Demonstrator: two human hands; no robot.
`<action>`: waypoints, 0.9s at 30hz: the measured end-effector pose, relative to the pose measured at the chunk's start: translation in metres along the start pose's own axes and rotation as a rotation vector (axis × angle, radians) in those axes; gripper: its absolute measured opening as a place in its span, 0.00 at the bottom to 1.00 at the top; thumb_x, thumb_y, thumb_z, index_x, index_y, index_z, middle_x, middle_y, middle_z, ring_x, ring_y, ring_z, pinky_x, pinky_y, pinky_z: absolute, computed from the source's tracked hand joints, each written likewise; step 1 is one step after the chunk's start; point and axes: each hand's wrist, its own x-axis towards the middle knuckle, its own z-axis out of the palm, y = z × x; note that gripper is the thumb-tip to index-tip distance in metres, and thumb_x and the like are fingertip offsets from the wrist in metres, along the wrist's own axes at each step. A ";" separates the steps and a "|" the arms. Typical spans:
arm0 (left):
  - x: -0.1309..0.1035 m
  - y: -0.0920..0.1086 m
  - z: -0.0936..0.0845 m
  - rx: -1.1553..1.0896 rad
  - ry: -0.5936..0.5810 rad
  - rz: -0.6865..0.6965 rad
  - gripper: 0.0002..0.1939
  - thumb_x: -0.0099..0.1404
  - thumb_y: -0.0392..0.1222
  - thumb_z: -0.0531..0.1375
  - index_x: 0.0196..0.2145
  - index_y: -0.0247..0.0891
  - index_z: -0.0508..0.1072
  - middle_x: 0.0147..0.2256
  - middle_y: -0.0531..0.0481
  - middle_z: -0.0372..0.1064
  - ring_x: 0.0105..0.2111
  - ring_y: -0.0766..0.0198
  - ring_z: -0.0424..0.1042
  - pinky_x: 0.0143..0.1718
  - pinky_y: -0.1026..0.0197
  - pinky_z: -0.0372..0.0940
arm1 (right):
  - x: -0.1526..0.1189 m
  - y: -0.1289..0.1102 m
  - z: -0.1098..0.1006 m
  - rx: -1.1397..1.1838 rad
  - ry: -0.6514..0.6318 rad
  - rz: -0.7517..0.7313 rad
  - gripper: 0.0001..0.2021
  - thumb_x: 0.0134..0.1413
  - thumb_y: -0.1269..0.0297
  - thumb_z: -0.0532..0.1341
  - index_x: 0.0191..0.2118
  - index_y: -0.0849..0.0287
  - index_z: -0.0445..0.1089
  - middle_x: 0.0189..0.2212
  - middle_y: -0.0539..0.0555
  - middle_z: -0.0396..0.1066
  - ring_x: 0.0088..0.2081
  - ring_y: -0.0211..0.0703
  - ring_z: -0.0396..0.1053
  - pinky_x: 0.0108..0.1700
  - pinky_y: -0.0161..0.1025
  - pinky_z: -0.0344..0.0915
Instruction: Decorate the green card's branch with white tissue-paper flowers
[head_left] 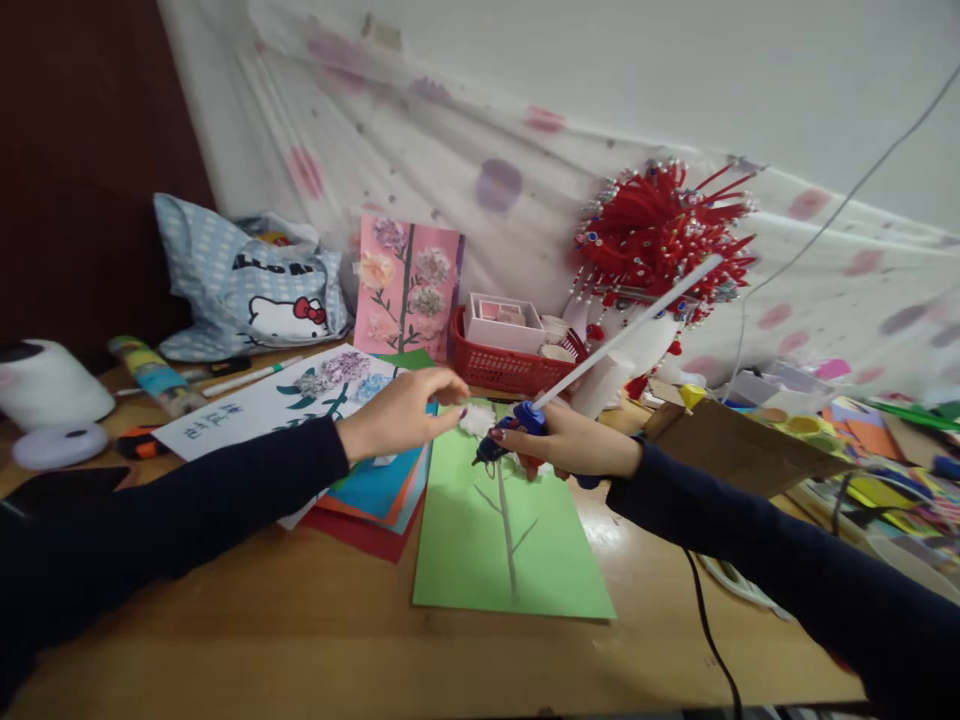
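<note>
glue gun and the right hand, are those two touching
Touching: the head view shows the right hand gripping the blue glue gun, fingers closed around its body.

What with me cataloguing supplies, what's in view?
table: 1, brown, bottom
card: 1, green, centre
glue gun: 1, blue, centre
glue stick: 1, white, in glue gun
papers: several, multicoloured, beside card
upright picture: 1, pink, rear
flat picture: 1, white, left
basket: 1, red, rear
ornaments: many, red, rear right
bag: 1, blue, rear left
cardboard: 1, brown, right
curtain: 1, spotted white, rear
clutter: many, mixed, sides
left grip: 1, bare, centre
right grip: 1, bare, on glue gun
sleeves: 2, navy, foreground
</note>
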 end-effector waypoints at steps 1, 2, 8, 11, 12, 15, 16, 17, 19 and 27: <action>-0.014 -0.011 0.004 0.097 -0.064 0.019 0.13 0.61 0.45 0.56 0.41 0.35 0.70 0.41 0.45 0.71 0.41 0.59 0.69 0.44 0.56 0.63 | 0.002 0.002 0.002 0.007 0.006 0.012 0.26 0.50 0.39 0.52 0.26 0.60 0.68 0.20 0.52 0.71 0.18 0.33 0.64 0.17 0.29 0.60; -0.027 -0.021 0.009 0.181 -0.128 0.059 0.17 0.61 0.48 0.55 0.44 0.35 0.69 0.45 0.43 0.69 0.46 0.56 0.67 0.49 0.54 0.60 | 0.004 0.005 0.005 0.008 0.013 0.015 0.27 0.50 0.38 0.51 0.24 0.60 0.68 0.20 0.52 0.71 0.18 0.33 0.64 0.18 0.29 0.60; -0.070 -0.042 0.038 0.438 -0.304 0.138 0.39 0.59 0.66 0.49 0.56 0.32 0.60 0.59 0.39 0.56 0.60 0.46 0.48 0.59 0.45 0.36 | 0.018 0.010 0.017 -0.013 0.055 -0.009 0.28 0.53 0.40 0.49 0.19 0.60 0.65 0.17 0.52 0.68 0.20 0.34 0.65 0.26 0.31 0.62; -0.072 -0.041 0.042 0.455 -0.282 0.130 0.40 0.59 0.68 0.46 0.57 0.32 0.60 0.58 0.39 0.56 0.60 0.47 0.48 0.59 0.45 0.32 | 0.022 0.010 0.022 -0.023 0.048 -0.006 0.27 0.53 0.41 0.50 0.19 0.60 0.63 0.16 0.50 0.66 0.19 0.33 0.64 0.26 0.32 0.62; -0.072 -0.042 0.042 0.453 -0.271 0.124 0.40 0.59 0.68 0.45 0.57 0.33 0.60 0.58 0.39 0.56 0.60 0.47 0.49 0.59 0.46 0.32 | 0.024 0.010 0.024 -0.020 0.045 0.006 0.26 0.53 0.41 0.50 0.20 0.60 0.62 0.16 0.49 0.65 0.18 0.33 0.64 0.24 0.32 0.62; -0.074 -0.044 0.043 0.445 -0.252 0.113 0.40 0.59 0.68 0.46 0.56 0.34 0.61 0.58 0.40 0.57 0.59 0.47 0.50 0.58 0.46 0.32 | 0.027 0.012 0.026 0.001 0.048 0.033 0.24 0.52 0.41 0.52 0.24 0.59 0.62 0.17 0.47 0.63 0.15 0.31 0.60 0.19 0.31 0.58; -0.074 -0.044 0.043 0.444 -0.252 0.111 0.39 0.59 0.68 0.46 0.56 0.34 0.61 0.58 0.40 0.57 0.59 0.47 0.51 0.58 0.46 0.32 | 0.027 0.013 0.027 0.002 0.049 0.042 0.24 0.51 0.41 0.52 0.24 0.59 0.62 0.16 0.47 0.63 0.15 0.31 0.59 0.18 0.31 0.57; -0.074 -0.044 0.043 0.443 -0.254 0.108 0.39 0.59 0.67 0.47 0.56 0.34 0.61 0.58 0.40 0.57 0.59 0.47 0.51 0.58 0.46 0.33 | 0.027 0.013 0.027 -0.004 0.049 0.052 0.24 0.51 0.40 0.52 0.24 0.59 0.62 0.16 0.47 0.62 0.14 0.31 0.58 0.17 0.31 0.56; -0.075 -0.044 0.043 0.440 -0.255 0.105 0.39 0.59 0.67 0.48 0.56 0.34 0.62 0.58 0.40 0.58 0.58 0.47 0.52 0.58 0.47 0.33 | 0.027 0.013 0.026 -0.036 0.044 0.057 0.25 0.51 0.41 0.52 0.22 0.59 0.63 0.14 0.48 0.63 0.15 0.32 0.59 0.19 0.32 0.56; -0.076 -0.044 0.044 0.426 -0.219 0.106 0.36 0.58 0.66 0.49 0.53 0.37 0.64 0.56 0.41 0.60 0.57 0.49 0.55 0.57 0.49 0.35 | 0.028 0.003 0.029 -0.084 0.065 0.018 0.25 0.54 0.43 0.51 0.21 0.60 0.65 0.15 0.51 0.68 0.21 0.35 0.64 0.27 0.33 0.61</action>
